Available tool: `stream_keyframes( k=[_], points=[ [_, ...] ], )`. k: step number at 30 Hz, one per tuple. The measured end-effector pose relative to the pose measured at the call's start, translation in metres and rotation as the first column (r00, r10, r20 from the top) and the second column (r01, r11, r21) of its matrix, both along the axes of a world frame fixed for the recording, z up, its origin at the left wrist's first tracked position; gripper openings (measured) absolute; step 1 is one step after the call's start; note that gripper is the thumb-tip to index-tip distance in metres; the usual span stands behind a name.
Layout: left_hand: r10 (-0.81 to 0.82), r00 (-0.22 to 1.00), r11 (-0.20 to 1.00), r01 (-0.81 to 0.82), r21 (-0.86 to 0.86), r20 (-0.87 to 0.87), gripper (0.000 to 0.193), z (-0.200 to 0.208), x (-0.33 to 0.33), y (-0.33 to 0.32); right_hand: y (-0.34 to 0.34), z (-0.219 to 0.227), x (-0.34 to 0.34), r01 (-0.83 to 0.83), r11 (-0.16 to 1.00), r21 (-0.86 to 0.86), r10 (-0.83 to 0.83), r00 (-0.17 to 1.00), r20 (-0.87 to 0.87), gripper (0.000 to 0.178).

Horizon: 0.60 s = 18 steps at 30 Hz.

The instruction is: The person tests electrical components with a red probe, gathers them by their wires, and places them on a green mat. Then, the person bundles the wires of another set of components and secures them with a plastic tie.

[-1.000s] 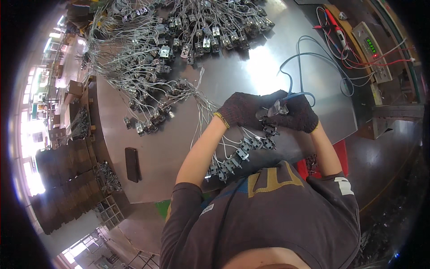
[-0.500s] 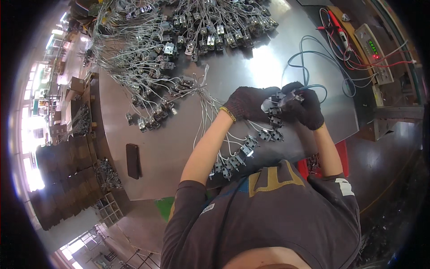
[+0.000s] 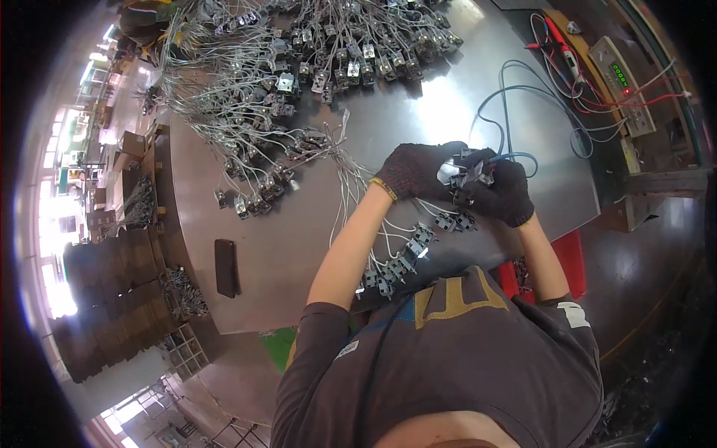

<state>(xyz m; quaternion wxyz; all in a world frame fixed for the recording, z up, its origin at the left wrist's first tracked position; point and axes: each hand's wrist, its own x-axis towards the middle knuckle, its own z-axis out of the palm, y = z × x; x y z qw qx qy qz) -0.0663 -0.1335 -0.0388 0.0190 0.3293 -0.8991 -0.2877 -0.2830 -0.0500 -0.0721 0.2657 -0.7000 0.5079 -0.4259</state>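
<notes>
Both of my hands wear dark knit gloves and meet over the right part of the metal table. My left hand [image 3: 420, 172] is closed around small grey-black terminal blocks [image 3: 463, 178] with white wires. Opposite it, my right hand [image 3: 508, 193] is closed on the end of a blue-grey cable [image 3: 525, 155], pressed against the blocks; its fingers hide the cable's end piece. More wired terminal blocks [image 3: 399, 263] hang in a row by the near table edge, below my left forearm. Their white wires [image 3: 347, 187] run together into a bundle left of my hands.
A large heap of wired metal parts [image 3: 351, 52] covers the far and left table [image 3: 284, 276]. A dark phone-like slab [image 3: 225, 267] lies at the left. At the right are a meter with a lit display [image 3: 621, 82] and red and white leads. A red bin [image 3: 569, 261] stands below the near edge.
My right hand has shifted slightly left and turned, drawing the cable loop lower and bringing its fingers closer over the blocks. The meter's lit display has changed. My left hand stays nearly in place.
</notes>
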Motion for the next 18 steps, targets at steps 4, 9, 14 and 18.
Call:
stream_keyframes(
  k=[4,9,14,18],
  points=[
    [0.029,1.0,0.999,-0.029,0.014,-0.005,0.096,-0.001,0.0,0.003,-0.005,0.001,-0.007,-0.035,0.999,-0.032,0.033,0.997,-0.066,0.047],
    [0.027,0.999,1.0,-0.027,-0.002,-0.02,0.096,-0.003,0.001,0.003,-0.003,0.008,-0.02,-0.075,0.966,0.248,0.147,0.947,-0.286,0.045],
    [0.034,0.999,0.999,-0.034,0.019,0.005,0.097,0.003,-0.001,0.003,-0.004,0.01,-0.024,-0.212,0.976,0.057,0.22,0.946,-0.237,0.04],
    [0.075,0.997,0.996,-0.076,0.038,0.021,0.097,0.007,-0.001,0.0,0.023,0.016,-0.027,-0.094,0.996,0.007,0.092,0.984,0.153,0.039]
  ],
)
